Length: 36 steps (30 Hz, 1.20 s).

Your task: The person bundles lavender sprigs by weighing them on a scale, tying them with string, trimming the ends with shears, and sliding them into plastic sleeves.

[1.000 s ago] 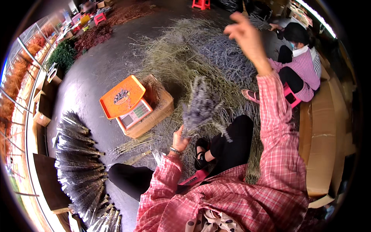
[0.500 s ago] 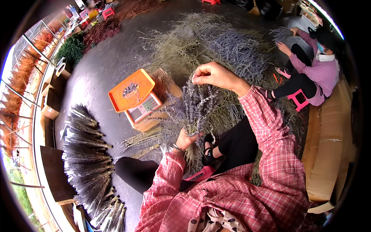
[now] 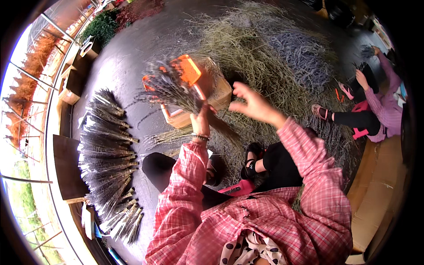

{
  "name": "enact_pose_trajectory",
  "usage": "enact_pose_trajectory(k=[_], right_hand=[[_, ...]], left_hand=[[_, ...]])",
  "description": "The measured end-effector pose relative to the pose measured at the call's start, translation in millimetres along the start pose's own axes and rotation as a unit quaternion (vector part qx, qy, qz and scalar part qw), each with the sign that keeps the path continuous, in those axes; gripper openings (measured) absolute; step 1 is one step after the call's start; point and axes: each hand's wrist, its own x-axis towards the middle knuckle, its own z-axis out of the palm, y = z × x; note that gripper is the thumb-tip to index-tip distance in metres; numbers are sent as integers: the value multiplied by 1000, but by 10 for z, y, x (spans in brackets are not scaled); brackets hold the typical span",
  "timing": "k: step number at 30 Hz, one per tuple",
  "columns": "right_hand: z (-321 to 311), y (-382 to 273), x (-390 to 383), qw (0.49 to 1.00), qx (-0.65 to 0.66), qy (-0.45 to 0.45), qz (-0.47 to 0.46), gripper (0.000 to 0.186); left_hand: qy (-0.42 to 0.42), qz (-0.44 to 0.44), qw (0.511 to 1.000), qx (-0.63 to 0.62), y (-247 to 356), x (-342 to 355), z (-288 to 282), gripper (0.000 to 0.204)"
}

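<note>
My left hand (image 3: 202, 121) is closed round the stems of a bunch of dried lavender (image 3: 174, 90). The bunch lies slantwise, flower heads toward the upper left and stem ends toward the lower right. Its heads cover much of a scale with an orange tray (image 3: 190, 70); whether they touch the tray I cannot tell. The scale stands on a cardboard box (image 3: 222, 95). To the right of the box, my right hand (image 3: 254, 104) is raised with its fingers apart and nothing in them, slightly blurred.
A large heap of loose dried lavender (image 3: 300, 57) spreads ahead and right. Finished-looking bunches (image 3: 108, 163) lie in a row at the left. Loose stems (image 3: 170, 137) lie before the box. Another person (image 3: 382, 101) sits at the right, holding sprigs. Flattened cardboard (image 3: 375, 190) lies at lower right.
My left hand has lifted the lavender bunch and tipped it leftward over the scale. My right hand has come away from the flower heads and its fingers have spread. The view has shifted.
</note>
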Motion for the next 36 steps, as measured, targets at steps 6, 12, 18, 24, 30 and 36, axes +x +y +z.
enact_pose_trajectory(k=[6,12,18,24,30,36], right_hand=[[1089,193,-60,980,-182,-20,-76,92],[998,26,129,822,422,-362,128,29],[1005,-69,137,612,622,-413,262,21],[705,268,223,790,405,-384,255,50],[147,772,181,854,254,-341,300,31],[40,1143,128,979,-74,57,182,19]], left_hand=[[65,3,990,-126,367,294,-263,15],[-142,-92,967,-188,746,508,-685,25],[-205,-126,915,-322,669,684,-662,17],[31,-42,969,-240,819,934,-1006,15],[191,27,947,-257,774,1032,-1210,22],[269,50,935,-225,754,1081,-1297,26]])
